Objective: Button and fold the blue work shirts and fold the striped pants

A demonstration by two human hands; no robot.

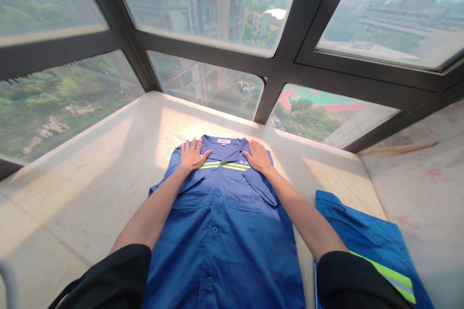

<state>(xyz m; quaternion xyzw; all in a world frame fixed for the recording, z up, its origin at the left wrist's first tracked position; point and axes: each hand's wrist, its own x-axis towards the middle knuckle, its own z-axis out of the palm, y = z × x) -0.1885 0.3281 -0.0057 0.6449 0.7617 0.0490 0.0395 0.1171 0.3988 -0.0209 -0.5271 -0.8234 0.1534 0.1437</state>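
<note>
A blue work shirt (232, 231) lies front side up on the pale stone sill, its collar toward the window and its lower part running out of view at the bottom. Yellow-green stripes cross the chest, and buttons run down the middle. My left hand (192, 155) rests flat with spread fingers on the shirt's left shoulder, beside the collar; a ring shows on one finger. On the opposite shoulder my right hand (258, 157) presses flat, fingers stretched out. Neither hand grips the cloth. The short sleeves are partly hidden by my forearms.
A second blue garment (366, 231) with a yellow-green and silver band lies at the right, partly under my right sleeve. Dark window frames (203, 48) bound the sill (90, 188) at the back. A marble-like wall (427, 188) rises at the right.
</note>
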